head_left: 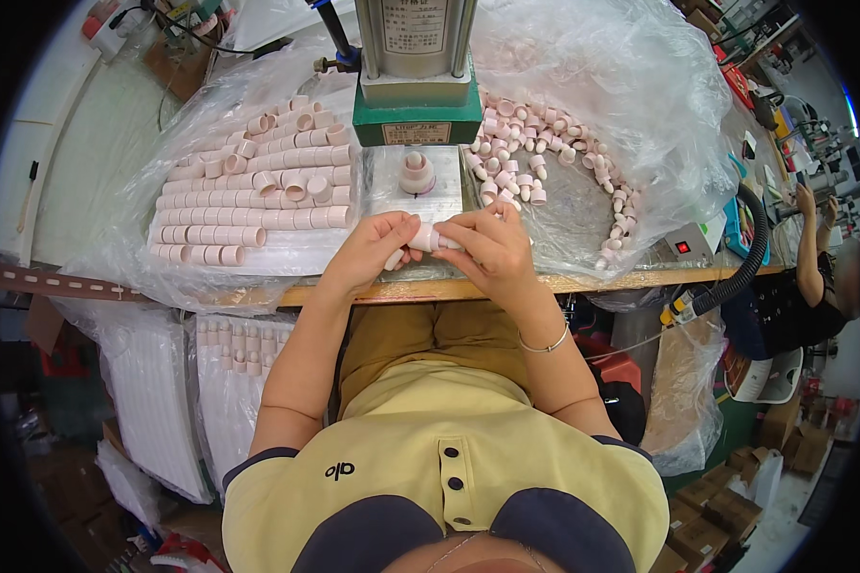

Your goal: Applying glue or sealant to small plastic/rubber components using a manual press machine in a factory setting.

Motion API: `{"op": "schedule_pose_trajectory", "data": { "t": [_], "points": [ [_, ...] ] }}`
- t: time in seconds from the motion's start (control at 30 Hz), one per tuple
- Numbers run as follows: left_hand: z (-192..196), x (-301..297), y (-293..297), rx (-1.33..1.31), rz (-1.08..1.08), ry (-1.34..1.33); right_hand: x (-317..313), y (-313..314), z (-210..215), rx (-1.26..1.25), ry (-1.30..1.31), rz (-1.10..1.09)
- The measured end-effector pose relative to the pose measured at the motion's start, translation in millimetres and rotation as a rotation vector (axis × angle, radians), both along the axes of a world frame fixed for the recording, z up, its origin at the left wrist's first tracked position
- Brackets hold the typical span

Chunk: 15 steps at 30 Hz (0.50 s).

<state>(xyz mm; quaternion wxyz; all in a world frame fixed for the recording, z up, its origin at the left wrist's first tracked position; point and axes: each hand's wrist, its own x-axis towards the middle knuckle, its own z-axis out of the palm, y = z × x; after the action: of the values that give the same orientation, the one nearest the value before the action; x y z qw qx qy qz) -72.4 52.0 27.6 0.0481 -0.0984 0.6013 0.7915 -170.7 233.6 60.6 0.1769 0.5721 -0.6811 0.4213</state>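
Note:
Close to the table's front edge, my left hand (375, 250) and my right hand (492, 250) hold a pale pink cap-like cylinder (424, 236) between them. The fingers of both hands are closed round its ends. A small whitish rounded piece (394, 259) sticks out below my left fingers; its lower part and how it is held are partly hidden. Just beyond my hands, a pale pink round fixture (417, 175) stands upright on the metal base plate (382, 191). Above it hangs the green head (418, 113) of a press.
Rows of pale pink sleeves (258, 202) lie on the left. Many pink parts with whitish tips (535, 153) are scattered on the right, amid clear plastic sheeting (631, 105). A black corrugated hose (750, 253) curves past the table's right side. Another person (798, 296) is at far right.

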Motion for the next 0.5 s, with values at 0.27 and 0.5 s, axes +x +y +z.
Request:
{"op": "schedule_pose_trajectory", "data": {
  "t": [0.27,0.5],
  "points": [
    [1,5,13,0.109,0.056,-0.079,10,17,4,-0.02,0.077,-0.011],
    [4,2,30,0.041,0.018,0.095,4,27,3,-0.009,0.028,-0.088]
  ]
}}
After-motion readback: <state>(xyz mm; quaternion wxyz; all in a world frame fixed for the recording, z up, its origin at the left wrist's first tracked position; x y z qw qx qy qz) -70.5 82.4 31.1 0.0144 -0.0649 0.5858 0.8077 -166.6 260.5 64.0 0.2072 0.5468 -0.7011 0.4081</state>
